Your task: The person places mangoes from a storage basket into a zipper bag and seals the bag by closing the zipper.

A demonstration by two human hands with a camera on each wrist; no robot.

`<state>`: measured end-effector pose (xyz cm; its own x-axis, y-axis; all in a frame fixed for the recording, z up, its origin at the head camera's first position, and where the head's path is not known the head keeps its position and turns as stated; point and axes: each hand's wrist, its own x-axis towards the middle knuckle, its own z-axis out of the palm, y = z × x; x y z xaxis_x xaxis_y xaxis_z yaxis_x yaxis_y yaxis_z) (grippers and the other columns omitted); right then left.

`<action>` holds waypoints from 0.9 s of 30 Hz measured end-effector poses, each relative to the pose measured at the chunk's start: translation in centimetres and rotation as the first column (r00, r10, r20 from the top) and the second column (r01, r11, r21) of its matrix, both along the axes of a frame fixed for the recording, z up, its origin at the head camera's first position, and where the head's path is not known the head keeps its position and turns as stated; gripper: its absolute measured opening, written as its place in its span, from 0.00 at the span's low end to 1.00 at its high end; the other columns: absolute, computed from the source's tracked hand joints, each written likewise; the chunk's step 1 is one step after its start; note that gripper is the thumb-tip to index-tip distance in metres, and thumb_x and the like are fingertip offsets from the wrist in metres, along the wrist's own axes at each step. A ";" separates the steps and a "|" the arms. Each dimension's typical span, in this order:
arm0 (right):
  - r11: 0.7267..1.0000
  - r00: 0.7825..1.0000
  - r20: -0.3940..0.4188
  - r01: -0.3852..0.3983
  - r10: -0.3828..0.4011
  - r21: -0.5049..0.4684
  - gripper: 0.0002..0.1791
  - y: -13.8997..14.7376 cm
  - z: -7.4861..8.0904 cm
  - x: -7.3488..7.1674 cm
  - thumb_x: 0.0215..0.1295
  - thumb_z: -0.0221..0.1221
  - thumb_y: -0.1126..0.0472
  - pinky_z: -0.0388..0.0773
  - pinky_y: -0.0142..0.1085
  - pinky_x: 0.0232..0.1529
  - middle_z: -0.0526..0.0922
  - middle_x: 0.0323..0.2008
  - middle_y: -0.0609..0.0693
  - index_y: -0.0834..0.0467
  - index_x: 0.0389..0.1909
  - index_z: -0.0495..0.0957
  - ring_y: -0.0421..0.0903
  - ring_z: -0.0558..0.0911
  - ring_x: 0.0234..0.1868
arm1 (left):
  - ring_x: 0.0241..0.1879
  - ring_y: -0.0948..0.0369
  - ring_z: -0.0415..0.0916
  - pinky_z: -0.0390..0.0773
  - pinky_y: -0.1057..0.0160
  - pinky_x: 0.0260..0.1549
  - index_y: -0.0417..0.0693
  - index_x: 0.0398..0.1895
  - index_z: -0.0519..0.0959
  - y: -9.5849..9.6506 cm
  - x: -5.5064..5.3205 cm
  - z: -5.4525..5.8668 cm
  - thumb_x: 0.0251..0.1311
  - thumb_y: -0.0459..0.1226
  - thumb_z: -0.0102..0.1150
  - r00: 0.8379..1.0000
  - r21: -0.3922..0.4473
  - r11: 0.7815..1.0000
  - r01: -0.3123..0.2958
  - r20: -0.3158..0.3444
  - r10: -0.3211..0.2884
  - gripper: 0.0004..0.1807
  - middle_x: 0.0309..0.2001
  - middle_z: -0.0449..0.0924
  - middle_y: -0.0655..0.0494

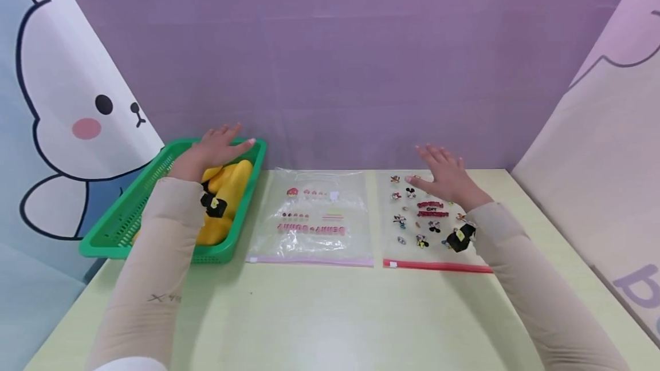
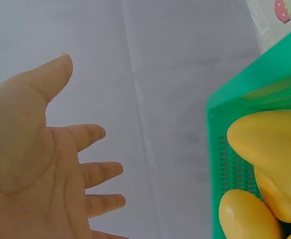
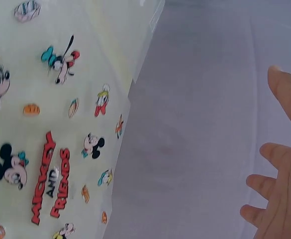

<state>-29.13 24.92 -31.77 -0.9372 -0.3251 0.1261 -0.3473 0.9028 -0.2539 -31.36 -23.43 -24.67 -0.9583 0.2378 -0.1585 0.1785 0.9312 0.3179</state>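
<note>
My left hand (image 1: 208, 152) is held with fingers spread over the far part of a green plastic basket (image 1: 105, 251), holding nothing. Smooth yellow fruits (image 2: 269, 144), mango-like in shape, lie inside the basket; the left forearm hides part of them in the head view. To the right, my right hand (image 1: 446, 177) hovers with spread fingers over a clear zip bag (image 1: 412, 253) with a red zipper edge. Cartoon figures and red "Mickey and Friends" lettering cover that bag in the right wrist view. Between the hands lies another clear zip bag (image 1: 314, 248), with a lilac zipper edge and pink print.
All of this sits on a pale yellow-green table (image 1: 330, 314). A purple cloth backdrop (image 1: 340, 73) rises behind its far edge. Printed panels, one with a white cartoon animal (image 1: 62, 96), flank the table. Dark straps with black pieces (image 1: 460, 238) are on both wrists.
</note>
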 end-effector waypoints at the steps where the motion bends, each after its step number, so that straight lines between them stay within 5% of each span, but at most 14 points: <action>1: 1.000 1.000 -0.004 -0.007 0.007 -0.005 0.47 -0.1 0.0 0.0 0.64 0.50 0.36 0.29 0.70 0.60 0.40 0.73 0.62 0.52 0.75 0.41 0.66 0.37 0.71 | 0.69 0.33 0.24 0.34 0.29 0.59 0.46 0.75 0.34 -0.1 0.1 0.1 0.64 0.66 0.28 1.000 0.003 1.000 0.001 -0.003 -0.001 0.47 0.72 0.28 0.33; 27: 0.993 0.994 0.022 -0.106 0.107 -0.048 0.47 -1.9 -0.8 1.1 0.62 0.53 0.36 0.36 0.69 0.63 0.47 0.73 0.60 0.53 0.74 0.46 0.66 0.44 0.71 | 0.68 0.31 0.29 0.36 0.30 0.60 0.39 0.74 0.35 -2.7 1.9 1.0 0.66 0.63 0.33 1.000 -0.008 1.000 0.000 -0.019 0.000 0.48 0.71 0.32 0.29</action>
<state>-28.00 22.97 -32.62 -0.9004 -0.4179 0.1208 -0.4343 0.8478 -0.3042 -29.42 -26.09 -23.63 -0.9613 0.2363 -0.1418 0.1842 0.9337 0.3070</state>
